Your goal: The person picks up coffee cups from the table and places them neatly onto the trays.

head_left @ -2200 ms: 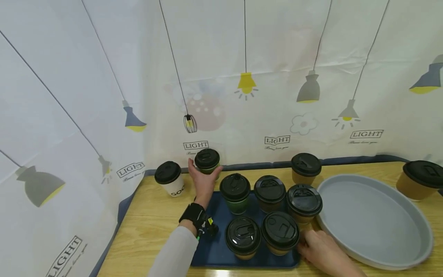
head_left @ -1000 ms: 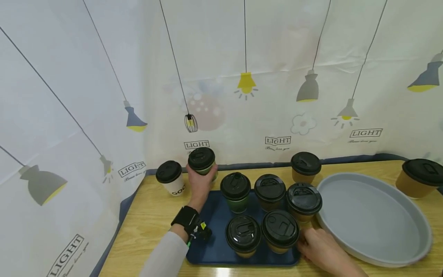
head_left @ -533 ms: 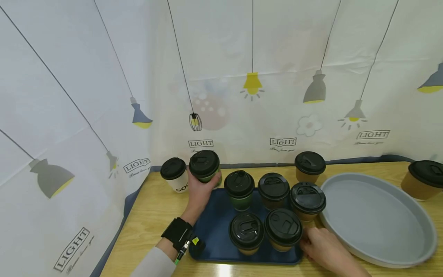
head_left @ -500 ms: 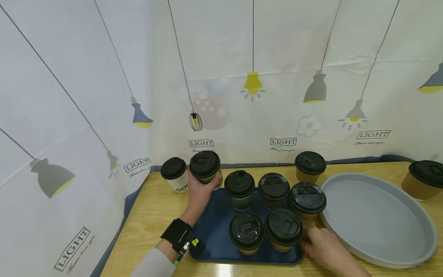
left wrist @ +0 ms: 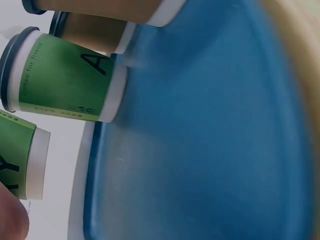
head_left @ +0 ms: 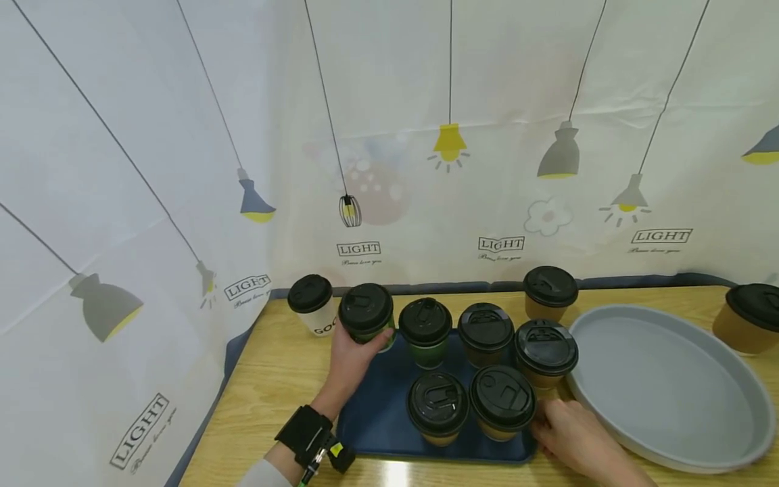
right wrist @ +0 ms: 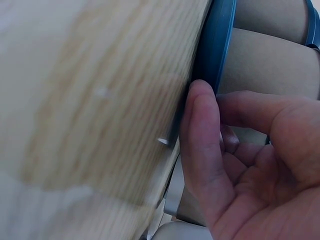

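My left hand (head_left: 349,358) grips a green paper coffee cup with a black lid (head_left: 366,308), thumb on its right side. The cup is at the back left corner of a dark blue tray (head_left: 377,412); in the left wrist view, a gap shows between the cup's white base (left wrist: 37,165) and the tray. Another green cup (head_left: 426,331) stands on the tray just right of it. My right hand (head_left: 572,433) pinches the tray's right rim between thumb and fingers, plainest at the blue rim (left wrist: 295,125) (right wrist: 220,45) in the wrist views.
Several brown lidded cups, such as one at the front (head_left: 438,406), share the tray. A white cup (head_left: 312,304) stands behind left, a brown cup (head_left: 550,294) behind right. A round grey tray (head_left: 669,385) lies on the right, with another brown cup (head_left: 751,318) beyond. A printed curtain (head_left: 402,169) hangs behind.
My left hand has closed round the green cup, raised it from the table behind the tray and brought it nearer, toward the tray's back left corner. The right hand stays at the rim.
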A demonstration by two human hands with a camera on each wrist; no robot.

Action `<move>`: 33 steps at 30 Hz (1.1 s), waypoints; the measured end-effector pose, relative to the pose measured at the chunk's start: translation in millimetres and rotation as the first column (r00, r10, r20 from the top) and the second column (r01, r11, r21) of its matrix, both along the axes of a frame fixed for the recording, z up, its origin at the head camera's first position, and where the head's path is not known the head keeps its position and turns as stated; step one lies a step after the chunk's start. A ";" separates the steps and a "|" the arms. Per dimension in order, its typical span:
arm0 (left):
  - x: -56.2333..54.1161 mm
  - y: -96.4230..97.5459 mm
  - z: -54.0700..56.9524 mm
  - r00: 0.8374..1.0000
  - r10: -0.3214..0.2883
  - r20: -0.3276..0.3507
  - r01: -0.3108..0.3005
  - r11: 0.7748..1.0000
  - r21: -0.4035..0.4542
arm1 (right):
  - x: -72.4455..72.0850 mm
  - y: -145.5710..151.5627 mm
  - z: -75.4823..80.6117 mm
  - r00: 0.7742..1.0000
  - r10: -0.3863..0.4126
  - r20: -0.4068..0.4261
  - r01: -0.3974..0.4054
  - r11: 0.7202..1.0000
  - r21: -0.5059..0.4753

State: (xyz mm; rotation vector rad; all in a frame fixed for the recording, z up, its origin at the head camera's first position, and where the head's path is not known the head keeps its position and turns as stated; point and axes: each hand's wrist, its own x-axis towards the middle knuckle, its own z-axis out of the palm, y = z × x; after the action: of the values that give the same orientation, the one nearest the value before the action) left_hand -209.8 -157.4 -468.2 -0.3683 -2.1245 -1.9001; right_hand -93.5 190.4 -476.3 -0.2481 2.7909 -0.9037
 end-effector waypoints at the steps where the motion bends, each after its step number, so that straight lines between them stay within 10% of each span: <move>1: 0.6 -1.4 -2.3 1.000 -0.009 0.004 0.009 1.000 -0.006 | 0.2 -0.1 0.0 1.000 -0.006 0.007 0.006 1.000 -0.001; 33: 3.9 -11.0 -26.3 0.979 0.059 0.193 -0.023 0.983 -0.181 | 0.1 -4.7 6.3 0.998 -0.026 0.061 0.024 0.999 0.030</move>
State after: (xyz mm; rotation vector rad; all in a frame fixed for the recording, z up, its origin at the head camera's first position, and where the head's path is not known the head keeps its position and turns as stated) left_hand -205.8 -168.3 -494.5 -0.1738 -2.4205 -1.7952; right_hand -93.4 185.7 -470.0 -0.1779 2.7542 -0.8604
